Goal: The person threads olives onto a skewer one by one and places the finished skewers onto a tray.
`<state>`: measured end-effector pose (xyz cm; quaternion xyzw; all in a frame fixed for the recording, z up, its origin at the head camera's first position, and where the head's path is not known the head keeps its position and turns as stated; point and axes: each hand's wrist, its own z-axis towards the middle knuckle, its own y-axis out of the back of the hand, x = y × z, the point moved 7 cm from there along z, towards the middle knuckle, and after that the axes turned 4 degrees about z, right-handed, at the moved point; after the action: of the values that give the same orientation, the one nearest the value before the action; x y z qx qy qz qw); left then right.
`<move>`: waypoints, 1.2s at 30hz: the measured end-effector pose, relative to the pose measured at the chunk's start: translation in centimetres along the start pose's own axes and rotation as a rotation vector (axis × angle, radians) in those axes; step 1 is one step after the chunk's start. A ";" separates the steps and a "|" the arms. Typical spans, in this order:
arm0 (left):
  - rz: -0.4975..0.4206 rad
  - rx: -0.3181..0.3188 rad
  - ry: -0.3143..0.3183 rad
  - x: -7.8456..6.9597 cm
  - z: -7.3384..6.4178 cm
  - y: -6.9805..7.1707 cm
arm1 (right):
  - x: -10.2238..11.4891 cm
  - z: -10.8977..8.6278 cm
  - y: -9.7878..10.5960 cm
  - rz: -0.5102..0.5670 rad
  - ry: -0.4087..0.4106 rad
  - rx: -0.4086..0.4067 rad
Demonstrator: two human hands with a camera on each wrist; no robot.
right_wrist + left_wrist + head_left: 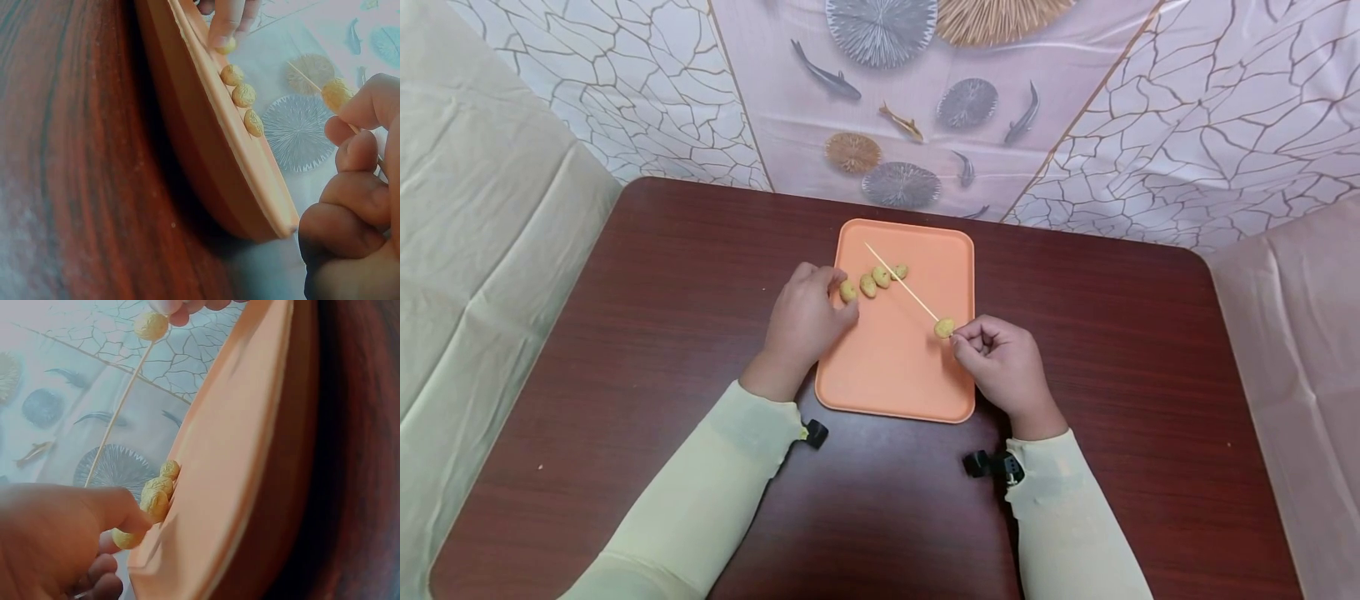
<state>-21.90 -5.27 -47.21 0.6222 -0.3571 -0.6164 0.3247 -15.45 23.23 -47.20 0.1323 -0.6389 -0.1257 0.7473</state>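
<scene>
My right hand (1003, 362) pinches a thin wooden skewer (902, 285) near its lower end. One wrinkled yellow oval piece (944, 327) is threaded on the skewer, right at the fingertips. The bare skewer slants up and left over an orange tray (887, 358). At the tray's left side, my left hand (805, 312) has its thumb and fingers around another yellow piece (128, 540). Beside it several similar pieces (244, 95) lie in a row on the tray; the skewer crosses over the row in the head view.
A dark reddish-brown wooden table (662, 333) bears the tray. Patterned cloth (895, 108) hangs behind its far edge, and pale fabric (482, 250) hangs along the left side. Each wrist wears a small black camera (815, 433).
</scene>
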 end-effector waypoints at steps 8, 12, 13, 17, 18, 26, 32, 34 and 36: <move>-0.280 -0.068 -0.060 -0.3 -0.1 0.6 | -0.1 0.0 -0.1 0.010 0.000 0.011; -0.418 -0.049 0.004 0.0 0.2 0.5 | -0.1 0.0 -0.2 0.003 0.003 0.023; -0.441 -0.040 0.023 0.1 0.2 0.5 | -0.1 0.0 -0.2 0.000 0.005 0.027; -0.520 -0.026 0.065 0.4 0.4 0.5 | -0.2 -0.1 -0.1 -0.013 0.013 0.039; -0.542 -0.030 0.070 0.5 0.4 0.5 | -0.3 -0.1 -0.1 -0.017 0.015 0.042; -0.688 -0.107 0.048 1.4 0.6 1.0 | -0.4 -0.2 -0.1 -0.054 0.007 0.076; -0.716 -0.125 0.062 1.6 0.5 1.1 | -0.5 -0.3 -0.1 -0.058 0.014 0.103; -0.716 -0.134 0.057 1.7 0.5 1.1 | -0.5 -0.3 -0.2 -0.060 0.023 0.112; -0.713 -0.140 0.053 1.7 0.6 1.1 | -0.5 -0.2 -0.2 -0.067 0.031 0.117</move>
<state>-22.55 -7.30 -47.21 0.6998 -0.0660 -0.6973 0.1402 -15.28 23.19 -47.74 0.1989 -0.6287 -0.1110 0.7436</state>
